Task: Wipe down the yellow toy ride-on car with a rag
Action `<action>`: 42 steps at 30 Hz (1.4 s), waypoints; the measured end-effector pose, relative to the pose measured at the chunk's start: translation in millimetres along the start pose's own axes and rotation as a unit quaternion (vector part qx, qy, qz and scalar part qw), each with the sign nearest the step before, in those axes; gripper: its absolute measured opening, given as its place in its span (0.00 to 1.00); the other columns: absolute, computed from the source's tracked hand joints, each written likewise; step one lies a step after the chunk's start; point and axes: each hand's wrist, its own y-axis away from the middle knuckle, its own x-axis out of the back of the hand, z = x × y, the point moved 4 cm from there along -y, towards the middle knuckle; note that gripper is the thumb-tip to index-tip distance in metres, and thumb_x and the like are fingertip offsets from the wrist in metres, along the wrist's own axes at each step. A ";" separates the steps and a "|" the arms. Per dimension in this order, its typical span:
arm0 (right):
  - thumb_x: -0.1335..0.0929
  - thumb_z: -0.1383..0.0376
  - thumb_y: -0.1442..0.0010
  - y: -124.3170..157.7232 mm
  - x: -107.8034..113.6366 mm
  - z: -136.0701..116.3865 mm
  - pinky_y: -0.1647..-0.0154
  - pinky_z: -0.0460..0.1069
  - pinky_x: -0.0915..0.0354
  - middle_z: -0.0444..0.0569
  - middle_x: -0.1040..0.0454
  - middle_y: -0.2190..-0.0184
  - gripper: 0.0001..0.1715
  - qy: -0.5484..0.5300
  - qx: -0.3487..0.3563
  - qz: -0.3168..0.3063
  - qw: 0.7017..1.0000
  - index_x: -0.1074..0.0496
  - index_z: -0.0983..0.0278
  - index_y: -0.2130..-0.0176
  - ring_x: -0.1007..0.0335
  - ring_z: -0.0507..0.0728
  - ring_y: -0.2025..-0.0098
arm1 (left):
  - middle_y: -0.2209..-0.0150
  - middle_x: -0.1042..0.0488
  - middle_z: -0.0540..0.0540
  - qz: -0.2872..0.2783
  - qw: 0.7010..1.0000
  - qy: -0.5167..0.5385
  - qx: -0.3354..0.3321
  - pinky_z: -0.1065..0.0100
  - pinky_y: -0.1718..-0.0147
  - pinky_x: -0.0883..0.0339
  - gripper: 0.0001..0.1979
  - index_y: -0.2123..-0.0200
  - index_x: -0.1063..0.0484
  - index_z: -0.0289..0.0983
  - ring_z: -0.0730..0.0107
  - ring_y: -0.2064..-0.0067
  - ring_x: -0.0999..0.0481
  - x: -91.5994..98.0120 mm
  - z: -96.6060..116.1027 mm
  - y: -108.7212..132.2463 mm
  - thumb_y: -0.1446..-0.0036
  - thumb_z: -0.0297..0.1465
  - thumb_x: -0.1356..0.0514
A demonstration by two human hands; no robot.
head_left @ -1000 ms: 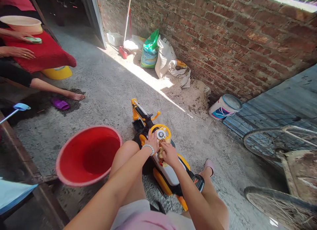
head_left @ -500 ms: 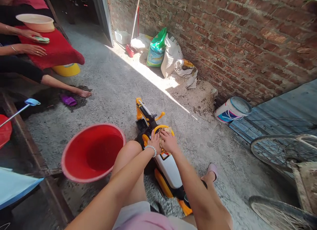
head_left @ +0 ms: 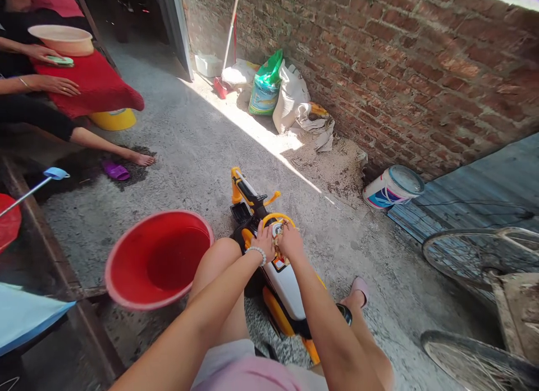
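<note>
A yellow, black and white ride-on toy excavator (head_left: 287, 292) stands on the concrete between my legs. My left hand (head_left: 264, 244), with a pale bead bracelet at the wrist, grips the left side of its yellow steering wheel (head_left: 278, 216). Bunched under the fingers of my right hand (head_left: 291, 242) is a crumpled tan cloth (head_left: 277, 249), pressed on the wheel's hub; much of it is hidden. The yellow digger arm (head_left: 236, 186) points away from me at the front.
A red basin (head_left: 120, 267) with liquid stands by my left knee. At upper left another person's hand (head_left: 54, 85) rests on red fabric. Sacks (head_left: 264, 90) and spilled grain (head_left: 337, 166) lie along the brick wall. A paint bucket (head_left: 394, 186) and a wheeled cart (head_left: 458, 256) are right.
My right hand has shifted slightly and curled more around the cloth, uncovering part of the wheel's hub. My left hand stays in place. The other person's green item has moved left.
</note>
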 end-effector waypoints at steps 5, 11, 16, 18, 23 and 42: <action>0.38 0.69 0.35 39.0 -11.8 15.1 0.38 0.55 0.37 0.61 0.27 0.39 0.26 -0.037 0.048 0.009 0.998 0.27 0.68 0.40 0.34 0.64 0.38 | 0.23 0.52 0.35 0.009 1.000 0.005 -0.002 0.40 0.34 0.39 0.41 0.23 0.60 0.32 0.46 0.22 0.72 1.2 -0.6 1.4 0.34 0.36 0.51; 0.38 0.70 0.39 65.7 -24.7 21.1 0.40 0.56 0.33 0.58 0.24 0.47 0.24 -0.211 0.098 0.080 0.969 0.23 0.65 0.47 0.28 0.62 0.46 | 0.23 0.53 0.36 -0.002 1.000 0.009 -0.005 0.40 0.33 0.41 0.41 0.22 0.62 0.35 0.46 0.22 0.73 2.7 -1.4 0.7 0.34 0.36 0.50; 0.37 0.63 0.39 20.2 22.9 42.4 0.38 0.59 0.35 0.60 0.25 0.48 0.23 -0.270 0.040 0.220 0.936 0.24 0.66 0.48 0.31 0.64 0.43 | 0.23 0.54 0.35 -0.003 1.000 0.007 -0.005 0.40 0.34 0.40 0.42 0.22 0.62 0.33 0.44 0.22 0.74 2.9 -2.2 -0.9 0.34 0.37 0.50; 0.37 0.63 0.38 -0.6 29.7 39.2 0.34 0.59 0.38 0.60 0.27 0.41 0.26 -0.253 0.047 0.200 0.945 0.26 0.66 0.43 0.34 0.64 0.38 | 0.23 0.55 0.36 -0.009 1.000 0.009 -0.003 0.39 0.34 0.41 0.42 0.22 0.62 0.33 0.43 0.22 0.75 2.5 -2.6 -1.3 0.34 0.37 0.50; 0.32 0.57 0.38 -25.3 2.8 15.3 0.30 0.61 0.44 0.57 0.36 0.31 0.35 -0.145 0.038 0.047 0.988 0.30 0.60 0.34 0.44 0.67 0.29 | 0.23 0.55 0.36 -0.003 1.000 0.015 -0.001 0.39 0.34 0.41 0.42 0.22 0.62 0.33 0.41 0.22 0.76 0.2 -3.6 -3.2 0.34 0.37 0.50; 0.29 0.65 0.43 82.4 -22.4 10.7 0.43 0.54 0.34 0.55 0.26 0.39 0.26 0.004 0.104 0.008 0.995 0.24 0.62 0.44 0.30 0.64 0.44 | 0.24 0.50 0.37 0.022 0.998 0.053 -0.029 0.40 0.31 0.45 0.41 0.23 0.57 0.36 0.43 0.22 0.69 -0.9 -7.5 1.2 0.35 0.33 0.44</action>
